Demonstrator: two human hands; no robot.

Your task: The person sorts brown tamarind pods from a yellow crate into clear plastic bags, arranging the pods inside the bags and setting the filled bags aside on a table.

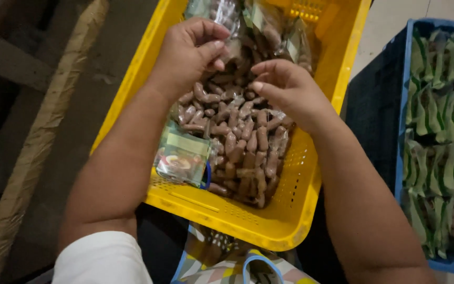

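Nearest the viewer, a patterned bag (237,265) is seen below the near rim of the yellow crate (269,223), with a white sleeve (101,260) at the left arm. Inside the crate, just below both hands, a clear packet of brown finger-shaped snacks (243,152) lies flat, with a labelled green-and-red packet (182,158) beside it, under the left forearm. The left hand (190,50) is curled narrow — its fingers pinched on the clear film at the top of a further packet (227,16), held between thumb and fingertips. The right hand (287,87) is half closed just beside it, fingers bent toward the same film; whether it grips anything cannot be told.

For the handling to go well, the film is best pinched at its edge rather than over the snacks, which look brittle, and the packet supported from below — so nothing is crushed.

Well to the right of the right hand, a blue crate (403,105) of green-striped packets (442,115) is seen.
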